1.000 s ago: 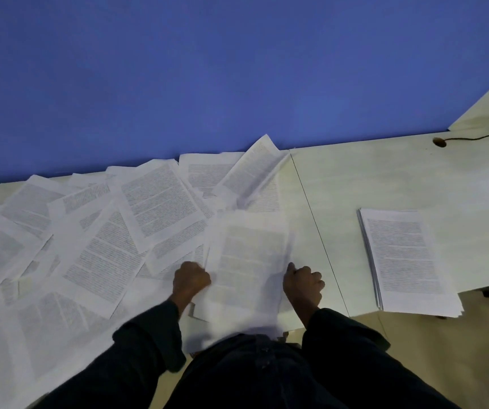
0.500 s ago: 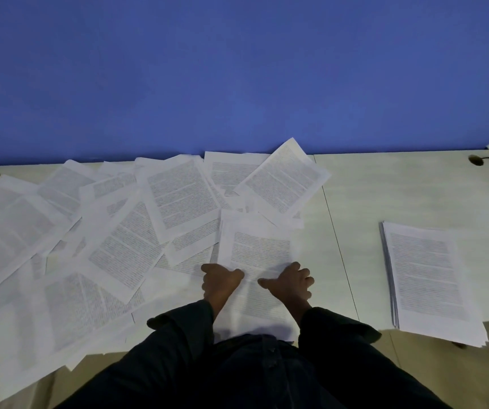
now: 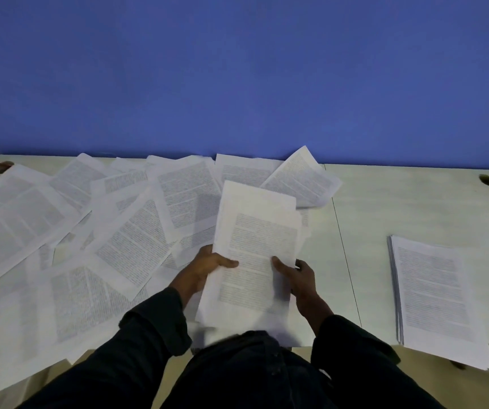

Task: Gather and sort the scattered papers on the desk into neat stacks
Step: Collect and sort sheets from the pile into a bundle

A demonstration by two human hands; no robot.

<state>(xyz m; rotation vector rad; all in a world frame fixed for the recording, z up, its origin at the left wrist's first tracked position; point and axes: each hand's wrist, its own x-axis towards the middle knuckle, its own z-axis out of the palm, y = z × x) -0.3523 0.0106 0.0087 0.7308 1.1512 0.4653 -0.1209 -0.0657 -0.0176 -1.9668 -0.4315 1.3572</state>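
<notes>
A small bundle of printed sheets (image 3: 255, 231) is lifted off the desk in front of me. My left hand (image 3: 204, 268) grips its left edge with the thumb on top. My right hand (image 3: 299, 277) grips its right edge, thumb laid across the text. Many scattered printed papers (image 3: 131, 240) overlap across the left half of the pale desk (image 3: 399, 208). A neat stack of papers (image 3: 434, 296) lies at the right, overhanging the desk's front edge.
A blue wall (image 3: 237, 69) rises behind the desk. A seam (image 3: 345, 249) runs front to back between two desk sections. A cable grommet (image 3: 486, 179) sits at the far right rear, another (image 3: 1, 166) at the far left.
Both hands went from pressing a sheet flat on the desk to gripping the bundle by its sides and raising it. The view has shifted slightly.
</notes>
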